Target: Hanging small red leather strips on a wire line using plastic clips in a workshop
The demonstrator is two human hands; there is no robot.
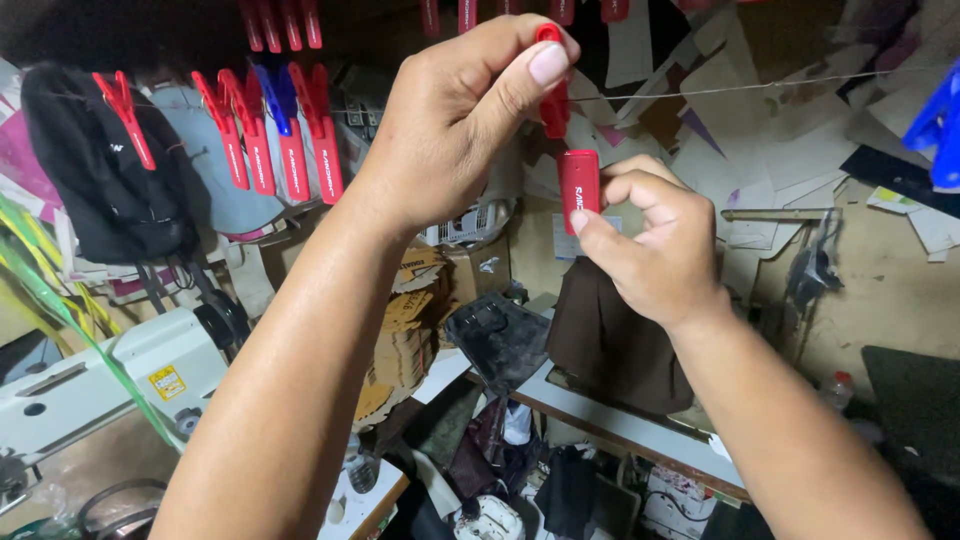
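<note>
Here the left hand is up high, and its thumb and fingers are squeezed together on the top of a red plastic clothes peg that sits right at a thin wire line. The right hand is just under it, with its fingers pinched shut on a small red flat plastic piece that hangs from the bottom of the peg. So the step looks like pegging the red piece onto the wire, or taking it off; I cannot tell which. I think the next move needs both hands to work as one: the left has to keep the peg pressed while the right keeps the piece straight, or it could slip and fall. Along the same wire, well to the left, hang more red plastic pegs, a blue plastic peg among them, and another blue peg shows at the far right edge. A black cloth backpack hangs near the left pegs; it looks closed, so I cannot see what is in it. Under the hands there is a brown cardboard box, and I cannot tell what it holds. Beside it lies a stack of brown cardboard cut shapes. A white sewing machine stands low on the left.
</note>
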